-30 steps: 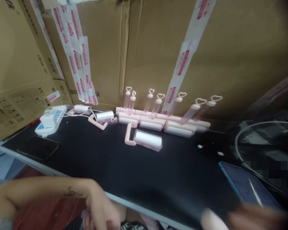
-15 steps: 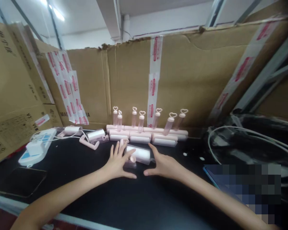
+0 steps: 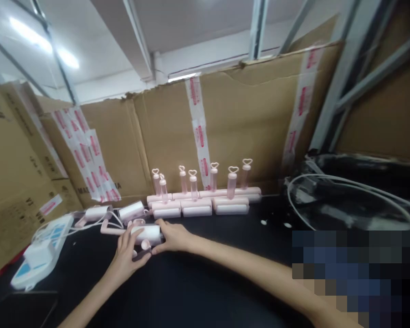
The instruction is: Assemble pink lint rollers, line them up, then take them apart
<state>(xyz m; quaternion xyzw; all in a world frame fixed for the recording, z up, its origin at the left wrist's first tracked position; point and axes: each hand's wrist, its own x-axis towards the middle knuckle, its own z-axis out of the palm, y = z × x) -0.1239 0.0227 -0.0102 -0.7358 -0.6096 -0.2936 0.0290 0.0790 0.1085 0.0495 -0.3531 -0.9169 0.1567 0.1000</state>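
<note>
A white roll with pale pink parts and clear plastic, which looks like a lint roller [image 3: 149, 233], lies low over the black table between my hands. My left hand [image 3: 125, 246] wraps its left side, fingers over the top and thumb below. From the right, my right hand [image 3: 173, 237] pinches its end between thumb and fingers. A small round pink end [image 3: 145, 245] faces me. Just behind sits another white roll [image 3: 131, 210], near a bent pink handle [image 3: 112, 230]. My fingers partly hide the held piece.
Behind stand two rows of pink-and-white rollers [image 3: 196, 207] with upright clear tubes topped by heart-shaped rings [image 3: 233, 169]. A white power strip [image 3: 44, 253] with cables is at left. Cardboard [image 3: 167, 141] walls the back. A black plastic bag [image 3: 345, 200] and white cable loop lie right.
My hands, spread around the roller before, have closed in on it. Hands and roller have shifted left relative to the rows behind. The camera view has turned and tilted.
</note>
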